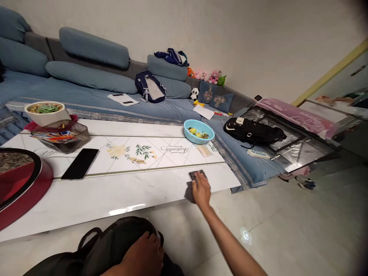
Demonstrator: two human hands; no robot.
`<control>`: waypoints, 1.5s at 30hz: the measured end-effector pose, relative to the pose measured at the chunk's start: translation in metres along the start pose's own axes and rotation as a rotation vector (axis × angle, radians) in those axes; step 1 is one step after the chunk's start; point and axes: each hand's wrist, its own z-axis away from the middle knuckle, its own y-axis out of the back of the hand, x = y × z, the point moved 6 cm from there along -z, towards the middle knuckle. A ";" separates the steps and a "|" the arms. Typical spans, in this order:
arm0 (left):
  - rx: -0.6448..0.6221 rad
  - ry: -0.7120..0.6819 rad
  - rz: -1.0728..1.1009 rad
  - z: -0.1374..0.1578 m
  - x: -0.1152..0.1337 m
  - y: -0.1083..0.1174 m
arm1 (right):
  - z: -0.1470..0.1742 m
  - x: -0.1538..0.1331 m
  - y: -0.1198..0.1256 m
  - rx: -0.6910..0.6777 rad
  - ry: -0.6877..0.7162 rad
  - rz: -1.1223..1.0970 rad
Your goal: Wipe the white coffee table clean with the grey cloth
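My right hand (pixel 201 189) presses down on a dark grey cloth (pixel 189 193) at the near edge of the white patterned table (pixel 149 188). Part of the cloth sticks out past the fingers and hangs at the edge. Down at the bottom, my left hand (pixel 145 253) rests over my dark-clad knee (pixel 126 230), holding nothing, its fingers draped and partly in shadow. Beyond the right hand stands a light blue plastic basin (pixel 188 136) with several yellowish fruits (pixel 198 133) in it.
On the table's left are a black phone (pixel 80 164), a translucent container (pixel 82 134) with packets, a white bowl (pixel 56 118) and a red round tray (pixel 43 184). A blue sofa (pixel 94 103) lines the far side, with a black bag (pixel 253 130) to the right.
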 end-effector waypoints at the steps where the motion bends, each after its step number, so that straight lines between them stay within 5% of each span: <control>1: -0.006 0.014 0.000 -0.002 0.000 -0.004 | 0.017 -0.042 -0.013 0.012 0.071 -0.044; 6: -0.119 0.116 -0.071 -0.006 0.002 0.005 | 0.072 -0.242 -0.053 -0.111 0.425 -0.259; 9: -0.140 0.110 -0.096 -0.005 0.008 0.020 | 0.069 -0.275 -0.053 -0.170 0.560 -0.321; 11: -0.129 0.116 -0.100 -0.004 0.011 0.026 | 0.063 -0.245 -0.046 -0.177 0.611 -0.336; 13: -0.116 0.127 -0.094 -0.004 0.012 0.025 | 0.053 -0.180 -0.032 -0.148 0.621 -0.329; 20: -0.120 0.195 -0.068 0.010 -0.001 0.003 | -0.002 0.145 0.035 0.155 0.183 -0.060; 22: -0.106 0.206 -0.080 0.018 -0.006 -0.005 | -0.006 0.184 0.043 0.231 0.094 0.009; 24: -0.088 0.226 -0.085 0.026 -0.010 -0.014 | -0.002 0.179 0.041 0.274 0.061 0.037; 28: -0.083 0.266 -0.091 0.040 -0.013 -0.033 | 0.021 0.071 0.016 0.176 0.172 -0.009; 39: -0.097 0.343 -0.148 0.060 -0.011 -0.065 | 0.112 -0.365 -0.073 -0.394 0.801 -0.340; 42: -0.065 0.337 -0.150 0.059 -0.012 -0.063 | 0.117 -0.437 -0.075 -0.408 0.927 -0.359; 45: -0.007 0.299 -0.163 0.053 -0.008 -0.055 | 0.109 -0.449 -0.071 -0.418 0.967 -0.387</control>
